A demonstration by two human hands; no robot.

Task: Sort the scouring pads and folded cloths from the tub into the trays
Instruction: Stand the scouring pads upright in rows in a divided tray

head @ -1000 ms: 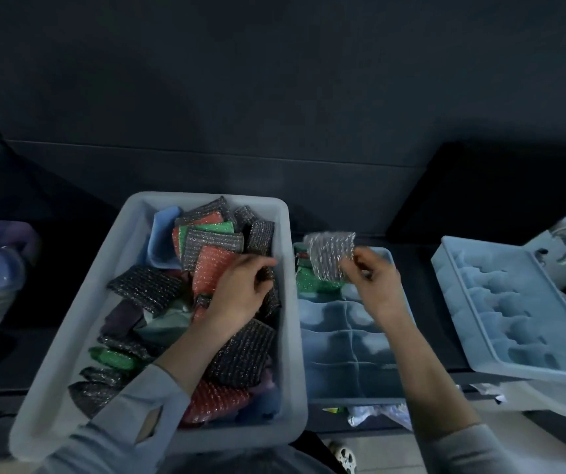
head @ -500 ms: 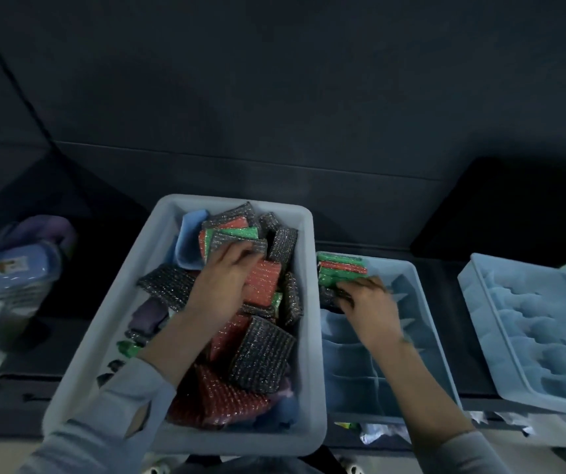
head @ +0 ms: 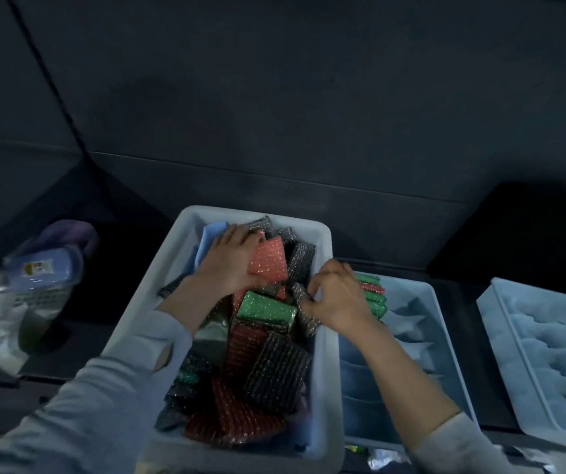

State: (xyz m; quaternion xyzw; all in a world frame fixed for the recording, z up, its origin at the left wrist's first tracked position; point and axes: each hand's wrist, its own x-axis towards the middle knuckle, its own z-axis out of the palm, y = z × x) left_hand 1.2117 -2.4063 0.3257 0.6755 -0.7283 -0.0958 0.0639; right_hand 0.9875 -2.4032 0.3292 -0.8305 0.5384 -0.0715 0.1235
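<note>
Clutter at far left: blurred bag of blue and purple packets (head: 40, 268) is sitting on the dark tabletop (head: 394, 268), well apart from the work.
Tub: pale grey plastic tub (head: 324, 388) is holding a heap of glittery red, green and black scouring pads plus a folded light-blue cloth (head: 211, 234) at its far-left corner.
Left hand (head: 230, 261): fingers are curling round a coral-red sparkly scouring pad (head: 269, 260) at the far end of the tub and gripping it.
Right hand (head: 334, 295): hanging over the tub's right wall with fingertips pinching the edge of a black glittery pad (head: 303, 302).
Key relation: both gripped pads are lying left of the trays, so the right hand is the nearer one to carry across.
Divided tray: light-blue compartmented tray (head: 425, 323) is standing just beside the tub, with green and red pads (head: 372, 292) stacked on edge in its far compartment.
Second tray: light-blue moulded tray (head: 548, 364) is lying further right, tilted, its pockets bare as far as can be seen.
</note>
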